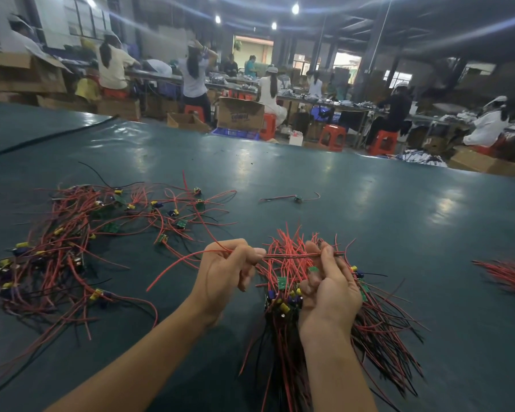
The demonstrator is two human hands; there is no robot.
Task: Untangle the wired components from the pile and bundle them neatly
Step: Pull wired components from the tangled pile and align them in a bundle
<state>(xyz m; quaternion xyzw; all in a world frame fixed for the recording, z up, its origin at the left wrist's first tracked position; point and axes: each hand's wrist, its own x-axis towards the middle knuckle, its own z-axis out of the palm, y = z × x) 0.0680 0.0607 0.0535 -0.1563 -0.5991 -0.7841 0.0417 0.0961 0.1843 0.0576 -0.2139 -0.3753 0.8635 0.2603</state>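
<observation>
Left hand [229, 270] pinching a red wire [289, 256], right hand [329, 289] gripping the bundle [283, 295] near centre, tangled pile [69, 242] left on green table [369, 221], open cardboard box [240, 114] far behind, contents unseen

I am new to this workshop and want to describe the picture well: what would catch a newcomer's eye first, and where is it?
First, the two hands low in the middle: the left hand pinches a red wire stretched across to the right hand, which grips a bundle of red and black wired components. Next, the tangled pile sprawls at the left on the green table.
</observation>
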